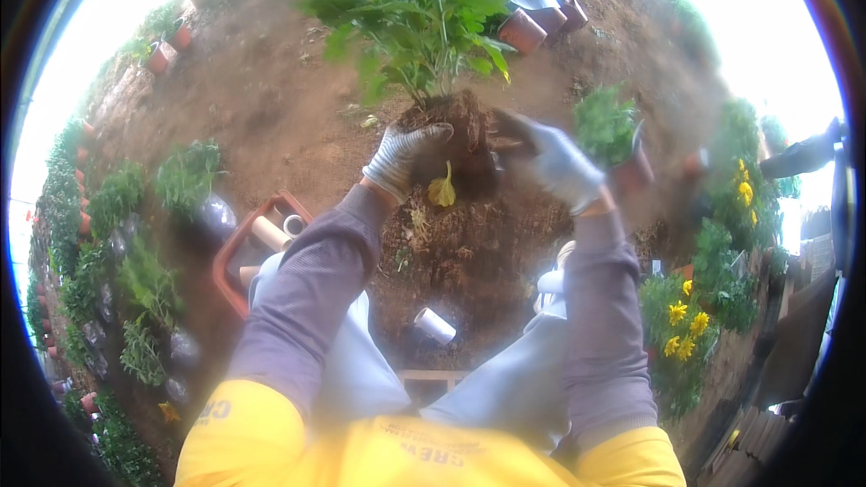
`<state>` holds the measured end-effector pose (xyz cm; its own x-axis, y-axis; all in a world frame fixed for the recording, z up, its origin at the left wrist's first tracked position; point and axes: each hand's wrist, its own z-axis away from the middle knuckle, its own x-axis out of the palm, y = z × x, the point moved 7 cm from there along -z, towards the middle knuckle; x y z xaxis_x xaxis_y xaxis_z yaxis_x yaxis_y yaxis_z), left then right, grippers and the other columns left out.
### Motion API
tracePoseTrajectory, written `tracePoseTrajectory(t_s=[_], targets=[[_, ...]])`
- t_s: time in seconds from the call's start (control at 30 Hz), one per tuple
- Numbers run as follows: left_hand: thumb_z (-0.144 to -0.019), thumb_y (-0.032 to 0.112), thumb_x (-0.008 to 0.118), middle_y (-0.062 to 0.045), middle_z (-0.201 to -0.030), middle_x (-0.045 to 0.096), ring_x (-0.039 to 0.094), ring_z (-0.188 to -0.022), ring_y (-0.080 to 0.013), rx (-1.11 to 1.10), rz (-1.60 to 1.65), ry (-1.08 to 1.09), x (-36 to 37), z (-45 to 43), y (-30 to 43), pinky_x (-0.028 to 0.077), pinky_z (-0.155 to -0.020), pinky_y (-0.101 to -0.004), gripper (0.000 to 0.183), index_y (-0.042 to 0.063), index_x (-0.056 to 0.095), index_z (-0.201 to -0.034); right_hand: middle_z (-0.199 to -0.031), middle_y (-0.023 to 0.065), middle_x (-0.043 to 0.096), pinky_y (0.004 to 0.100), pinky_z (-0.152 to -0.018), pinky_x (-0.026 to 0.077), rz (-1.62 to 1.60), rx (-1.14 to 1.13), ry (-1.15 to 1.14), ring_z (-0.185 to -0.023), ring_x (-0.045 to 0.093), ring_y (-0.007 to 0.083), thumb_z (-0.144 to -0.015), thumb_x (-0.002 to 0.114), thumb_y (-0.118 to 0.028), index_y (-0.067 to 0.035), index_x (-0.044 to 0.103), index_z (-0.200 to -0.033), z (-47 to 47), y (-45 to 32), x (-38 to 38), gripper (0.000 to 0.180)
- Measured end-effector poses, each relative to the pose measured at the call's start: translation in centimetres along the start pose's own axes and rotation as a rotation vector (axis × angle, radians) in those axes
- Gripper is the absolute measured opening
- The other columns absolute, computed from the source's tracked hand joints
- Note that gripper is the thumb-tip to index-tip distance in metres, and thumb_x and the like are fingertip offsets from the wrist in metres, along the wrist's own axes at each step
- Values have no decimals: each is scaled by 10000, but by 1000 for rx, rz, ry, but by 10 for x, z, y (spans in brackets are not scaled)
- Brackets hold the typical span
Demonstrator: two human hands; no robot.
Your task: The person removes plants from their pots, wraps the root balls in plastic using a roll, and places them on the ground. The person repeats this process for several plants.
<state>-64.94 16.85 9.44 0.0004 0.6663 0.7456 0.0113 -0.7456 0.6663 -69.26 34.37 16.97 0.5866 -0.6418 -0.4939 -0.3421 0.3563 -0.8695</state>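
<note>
A leafy green plant (433,20) with its bare root ball (457,142) is held up in front of me, out of any pot. My left hand (404,157), in a striped knit glove, grips the left side of the root ball with the thumb across its front. At the right side is my right hand (551,159), gloved and blurred, its soil-darkened fingers spread beside the roots; whether they touch is unclear. A yellowed leaf (442,188) hangs in front of the soil. On the ground between my feet lies a white cylinder (435,326).
A reddish-brown plastic trough (223,270) holding tubes stands by my left leg. Plants in dark bags (215,216) line the left. Tipped brown pots (522,31) lie ahead. On the right are a potted plant (632,169) and yellow flowers (683,335).
</note>
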Motion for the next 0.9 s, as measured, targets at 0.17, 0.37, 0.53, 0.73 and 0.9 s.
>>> tracePoseTrajectory(t_s=[0.17,0.37,0.53,0.73,0.9], targets=[[-735,53,805,-107,-1119,676,643,-1048,-256,150,-244,-47,-2,0,7,526,-958,-395,574,12,578,-1261,-1283,139,613,299,-924,517,118,-156,26,-1115,613,205,-840,660,-14,-3,416,-1453,1,3,35,660],[-734,53,752,-142,-1143,674,649,-1049,-274,6,143,-170,-26,6,12,520,-957,-434,586,-4,557,-1283,-1190,150,665,299,-883,541,-756,318,176,-994,665,190,-873,744,-178,-1,641,-1207,14,31,4,392],[-946,147,576,-87,-1257,605,582,-1114,-190,85,-330,-47,-30,14,20,464,-959,-297,431,30,503,-1354,-1287,185,559,374,-973,511,-435,31,117,-1154,584,285,-792,816,-184,33,512,-1303,10,25,39,634],[-764,53,792,-146,-992,722,725,-841,-271,115,-183,344,-38,43,32,624,-736,-368,451,-19,615,-1173,-1418,174,510,400,-1059,442,816,500,-453,-1286,515,320,-713,841,-352,-46,498,-1391,55,122,151,819],[-762,36,790,-144,-979,723,725,-840,-271,86,-62,364,-62,49,44,623,-745,-362,436,-18,621,-1161,-1295,182,570,407,-931,527,773,476,-767,-1136,608,353,-778,690,-109,-112,548,-1332,146,168,268,572]])
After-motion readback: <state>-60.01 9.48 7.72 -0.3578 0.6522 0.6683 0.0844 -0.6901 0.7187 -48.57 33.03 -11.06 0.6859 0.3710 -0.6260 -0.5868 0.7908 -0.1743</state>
